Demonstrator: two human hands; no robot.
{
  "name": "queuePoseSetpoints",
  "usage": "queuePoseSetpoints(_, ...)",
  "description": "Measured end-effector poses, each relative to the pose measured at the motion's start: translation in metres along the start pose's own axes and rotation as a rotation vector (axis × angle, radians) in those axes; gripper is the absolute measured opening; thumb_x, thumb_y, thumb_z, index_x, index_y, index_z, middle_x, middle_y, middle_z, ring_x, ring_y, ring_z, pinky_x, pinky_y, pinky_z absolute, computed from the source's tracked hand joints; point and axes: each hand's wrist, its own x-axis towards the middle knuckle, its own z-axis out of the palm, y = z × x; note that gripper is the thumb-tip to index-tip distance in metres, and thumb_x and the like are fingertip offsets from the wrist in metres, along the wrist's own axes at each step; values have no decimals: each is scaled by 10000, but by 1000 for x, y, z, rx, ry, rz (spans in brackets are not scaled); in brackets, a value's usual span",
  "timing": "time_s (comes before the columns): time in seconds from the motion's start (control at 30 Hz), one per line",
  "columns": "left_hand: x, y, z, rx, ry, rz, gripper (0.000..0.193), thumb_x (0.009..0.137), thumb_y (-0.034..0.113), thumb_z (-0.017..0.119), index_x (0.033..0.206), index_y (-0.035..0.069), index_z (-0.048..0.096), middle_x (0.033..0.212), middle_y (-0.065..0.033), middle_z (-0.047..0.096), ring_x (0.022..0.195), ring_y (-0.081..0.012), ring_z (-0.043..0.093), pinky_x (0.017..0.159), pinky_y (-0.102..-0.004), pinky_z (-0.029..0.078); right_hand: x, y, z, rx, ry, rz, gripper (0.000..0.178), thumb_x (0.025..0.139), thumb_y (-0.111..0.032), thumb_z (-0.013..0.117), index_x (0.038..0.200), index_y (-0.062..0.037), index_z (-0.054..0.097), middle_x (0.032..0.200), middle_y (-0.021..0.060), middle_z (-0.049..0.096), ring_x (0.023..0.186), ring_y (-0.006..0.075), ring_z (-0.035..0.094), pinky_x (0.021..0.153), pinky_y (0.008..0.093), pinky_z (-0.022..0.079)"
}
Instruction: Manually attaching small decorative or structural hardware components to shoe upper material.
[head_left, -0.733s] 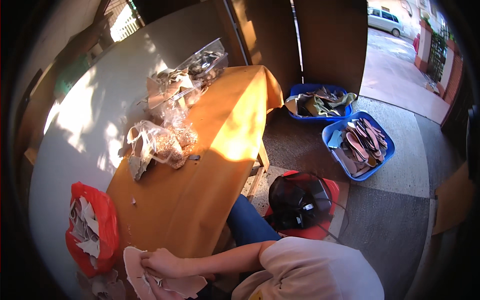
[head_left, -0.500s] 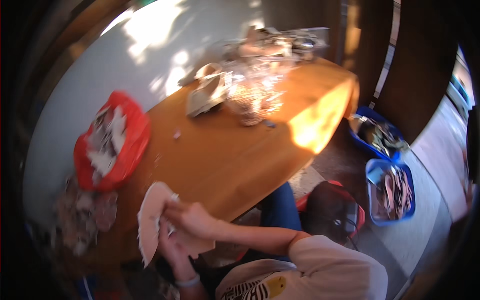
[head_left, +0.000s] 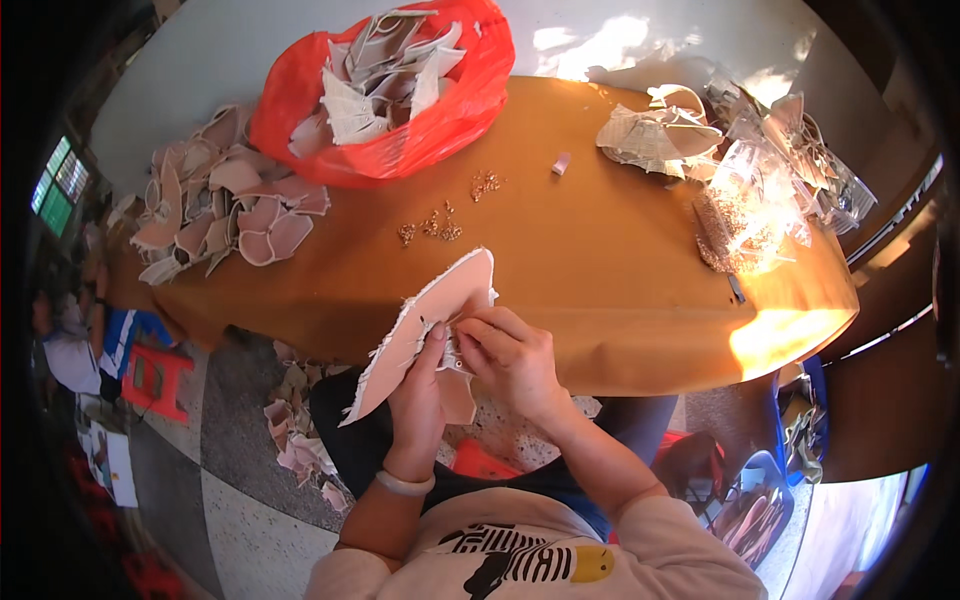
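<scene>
Pink, padded-looking material fills your grip: one curved piece [head_left: 425, 310], its outer rim frayed white, stands tilted in front of you at the desk's near edge. Your left hand [head_left: 417, 395] holds it, thumb laid over the front. Your right hand [head_left: 520, 365] is narrowed, its fingertips drawn together at the piece's inner edge; what may lie between them is too small to tell.

As a judgement, this piece is partway through being worked. Just beyond your hands, small clusters of gold-coloured bits [head_left: 440, 225] lie loose, so some appear unused. Farther out to the left rests a heap of similar pink pieces [head_left: 270, 232], and beside it, straight ahead and left, an open red plastic bag [head_left: 445, 135] full of pale ones. Which of these are finished and which are left, you cannot read from here.

Beneath it all, the desk [head_left: 560, 270] wears an orange-brown cover, sunlit at its right end. Ahead and right of your hands are stacked pale pieces [head_left: 655, 135] and a clear bag of gold-coloured bits [head_left: 740, 220]. Below your hands to the left, more pieces [head_left: 300, 440] are piled near the chequered floor [head_left: 255, 530]; farther left are a red stool [head_left: 157, 380] and another person [head_left: 75, 350]. Low on your right is a blue basket [head_left: 755, 510].
</scene>
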Motion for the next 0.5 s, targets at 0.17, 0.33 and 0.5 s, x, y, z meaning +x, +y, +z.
queuePoseSetpoints(0.17,4,0,-6,313,25,69,178,942,95,641,1060,-31,685,957,-26,683,870,-64,598,766,-207,480,3,3,3,-85,-43,-75,158,765,-20,726,918,-34,690,919,57,657,691,227,661,591,317,547)
queuePoseSetpoints(0.33,-2,9,-4,274,-46,98,187,930,81,655,1052,-56,694,917,-24,688,825,-52,591,732,-183,476,-2,-1,5,-155,-144,-105,213,736,-13,720,945,-16,677,958,52,639,694,216,656,585,315,542)
queuePoseSetpoints(0.5,0,9,-10,290,-9,107,183,927,60,650,1062,-57,692,922,-27,690,833,-59,597,746,-189,481,-7,-9,7,-207,-224,-141,258,715,0,706,970,4,663,993,58,629,711,211,657,603,313,542)
